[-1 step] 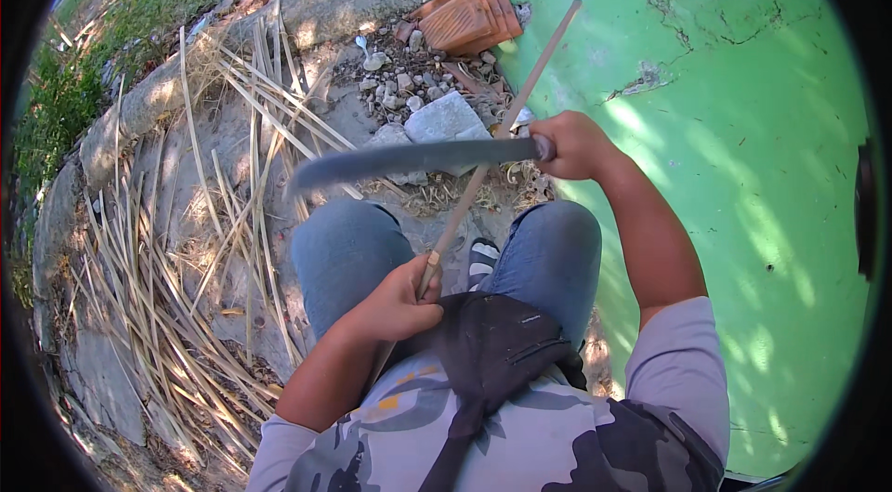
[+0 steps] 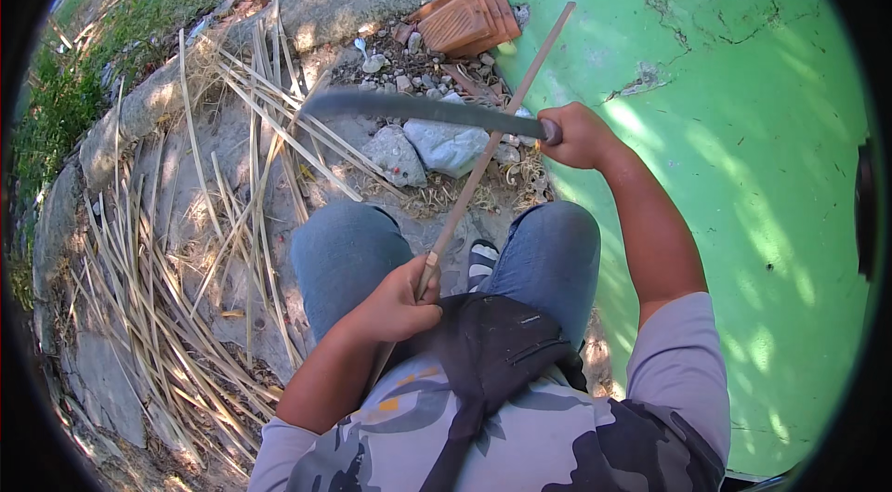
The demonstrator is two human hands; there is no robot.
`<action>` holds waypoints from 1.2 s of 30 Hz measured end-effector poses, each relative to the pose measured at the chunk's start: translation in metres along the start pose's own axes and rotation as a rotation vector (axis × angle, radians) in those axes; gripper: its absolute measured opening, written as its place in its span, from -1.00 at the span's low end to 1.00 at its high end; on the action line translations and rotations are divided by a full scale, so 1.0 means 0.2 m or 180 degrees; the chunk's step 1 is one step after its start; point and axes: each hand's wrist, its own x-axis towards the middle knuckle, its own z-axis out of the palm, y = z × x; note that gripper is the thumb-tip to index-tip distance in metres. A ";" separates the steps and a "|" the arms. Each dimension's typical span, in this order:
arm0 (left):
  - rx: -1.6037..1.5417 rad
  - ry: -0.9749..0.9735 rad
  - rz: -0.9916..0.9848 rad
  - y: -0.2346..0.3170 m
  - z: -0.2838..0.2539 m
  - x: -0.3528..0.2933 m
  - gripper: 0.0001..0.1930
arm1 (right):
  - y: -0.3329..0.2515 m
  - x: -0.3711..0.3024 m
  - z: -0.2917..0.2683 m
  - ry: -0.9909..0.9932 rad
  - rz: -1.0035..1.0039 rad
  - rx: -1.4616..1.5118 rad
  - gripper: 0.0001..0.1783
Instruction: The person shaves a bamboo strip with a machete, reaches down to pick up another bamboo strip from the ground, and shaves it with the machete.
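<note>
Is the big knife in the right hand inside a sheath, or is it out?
The knife is out: its long dark blade shows bare beyond the right hand.

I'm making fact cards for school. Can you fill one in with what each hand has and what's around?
Left hand: holds a long thin strip
Right hand: grips a long knife
Crossing: the knife crosses the strip in view; I cannot tell if they touch
Left side: many loose pale strips
Ahead: orange clay blocks, pale stone
Right side: cracked green floor
</note>
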 end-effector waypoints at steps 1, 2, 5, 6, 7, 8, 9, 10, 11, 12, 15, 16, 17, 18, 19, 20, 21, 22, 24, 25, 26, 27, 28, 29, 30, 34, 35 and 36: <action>-0.0070 0.0084 -0.0093 0.02 0.01 0.01 -0.73 | 0.12 0.01 -0.02 0.0206 0.0370 0.0156 -0.81; -0.0052 0.0077 -0.0071 0.01 0.00 0.02 -0.73 | 0.16 0.03 -0.03 0.0408 0.0717 0.0329 -0.80; -0.0071 0.0021 -0.0058 -0.02 -0.01 0.03 -0.66 | 0.17 0.00 0.00 0.0529 0.0730 0.0542 -0.78; -0.0097 0.0026 -0.0102 -0.02 -0.01 0.03 -0.66 | 0.14 -0.02 0.03 0.0406 0.0650 0.0543 -0.79; -0.0134 0.0044 -0.0156 -0.02 -0.01 0.02 -0.66 | 0.01 -0.04 0.03 0.0093 0.0610 0.0321 -0.77; -0.0137 0.0032 -0.0151 -0.02 0.00 0.04 -0.66 | -0.04 -0.08 0.07 -0.0060 0.0305 0.0014 -0.77; -0.0121 0.0044 -0.0079 -0.03 0.00 0.05 -0.65 | -0.09 -0.11 0.11 -0.0235 -0.0023 -0.0268 -0.76; -0.0104 0.0077 -0.0028 -0.03 0.00 0.04 -0.65 | -0.16 -0.12 0.15 -0.0269 -0.0495 -0.0295 -0.77; -0.0112 0.0079 -0.0042 -0.04 0.00 0.03 -0.65 | -0.21 -0.11 0.16 -0.0376 -0.0694 -0.0451 -0.77; -0.0212 0.0023 -0.0039 -0.04 -0.01 0.02 -0.65 | -0.24 -0.09 0.17 -0.0486 -0.0899 -0.0606 -0.77; -0.0406 -0.0133 -0.0064 0.01 0.00 -0.01 -0.64 | -0.12 -0.06 0.09 -0.0223 -0.0512 -0.0151 -0.76; -0.0624 -0.0215 -0.0086 0.02 -0.01 -0.02 -0.64 | -0.01 -0.02 0.10 -0.0203 -0.0525 -0.0165 -0.76; -0.0611 -0.0246 -0.0048 0.03 -0.01 -0.01 -0.64 | 0.15 0.01 0.12 0.0028 0.0119 0.0445 -0.75; -0.0513 -0.0206 -0.0075 0.03 -0.01 0.00 -0.66 | 0.23 0.04 0.12 0.0262 0.0755 0.1061 -0.74; -0.0407 -0.0117 -0.0116 0.04 -0.01 0.00 -0.67 | 0.21 0.05 0.12 0.0272 0.0721 0.1062 -0.74; -0.0386 -0.0101 -0.0100 0.03 -0.01 0.00 -0.67 | 0.19 0.05 0.12 0.0387 0.0815 0.1063 -0.74; -0.0415 -0.0077 -0.0085 0.03 -0.02 0.01 -0.66 | 0.17 0.03 0.11 0.0506 0.0917 0.1067 -0.73; -0.0446 -0.0077 -0.0096 0.02 -0.02 0.00 -0.65 | 0.11 -0.01 0.12 0.0528 0.0932 0.1083 -0.73; -0.0454 -0.0101 -0.0129 0.02 -0.04 0.00 -0.65 | -0.05 -0.05 0.16 -0.0119 0.0154 0.0348 -0.75; -0.0489 -0.0128 -0.0133 0.02 -0.04 0.01 -0.64 | -0.13 -0.09 0.17 -0.0100 0.0189 0.0359 -0.75; -0.0467 -0.0134 -0.0157 0.00 -0.04 0.01 -0.64 | -0.21 -0.10 0.18 -0.0111 -0.0441 0.0057 -0.79; -0.0633 -0.0282 -0.0094 -0.02 -0.05 0.01 -0.64 | -0.24 -0.11 0.19 -0.0112 -0.1069 -0.0249 -0.83; -0.0788 -0.0442 -0.0025 -0.03 -0.05 0.00 -0.64 | -0.22 -0.11 0.18 -0.0074 -0.1048 -0.0233 -0.83; -0.0748 -0.0458 -0.0050 -0.01 -0.05 0.00 -0.64 | -0.19 -0.09 0.15 0.0084 -0.1151 -0.0409 -0.83; -0.0825 -0.0426 -0.0088 0.01 -0.05 -0.01 -0.63 | -0.14 -0.07 0.11 0.0250 -0.1254 -0.0591 -0.84; -0.0674 -0.0087 -0.0147 0.04 -0.01 0.01 -0.65 | 0.31 -0.03 0.04 0.0859 0.1158 0.0519 -0.70; -0.0588 -0.0126 -0.0096 0.04 0.00 0.03 -0.65 | 0.41 -0.05 0.07 0.1566 0.1400 0.0575 -0.64; -0.0563 -0.0125 -0.0246 0.04 0.01 0.04 -0.72 | 0.52 -0.08 0.08 0.1682 0.1380 0.0567 -0.64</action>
